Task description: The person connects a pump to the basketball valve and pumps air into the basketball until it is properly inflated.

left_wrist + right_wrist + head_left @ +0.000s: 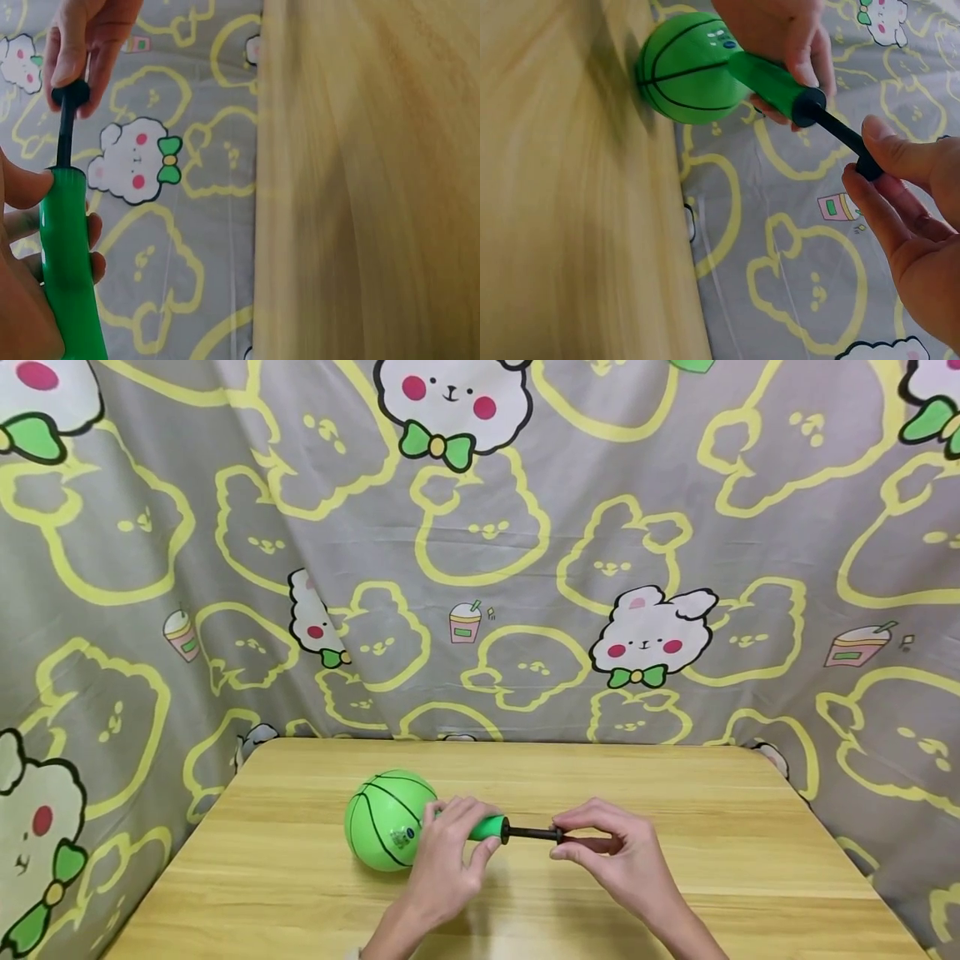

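Observation:
A green ball (378, 822) with black basketball lines rests on the table, left of both hands. My left hand (453, 852) grips the green barrel of a hand pump (67, 247), its fingers wrapped round it. The barrel's far end points at the ball and meets its side in the right wrist view, where the ball (682, 71) shows behind the pump. From the other end a black rod (532, 833) sticks out to the right. My right hand (626, 852) pinches the black handle (868, 166) at the rod's end between thumb and fingers.
The wooden table (712, 893) lies under both hands. A grey curtain (517, 552) printed with yellow outlines and white cartoon animals hangs behind the table's back edge and along its sides.

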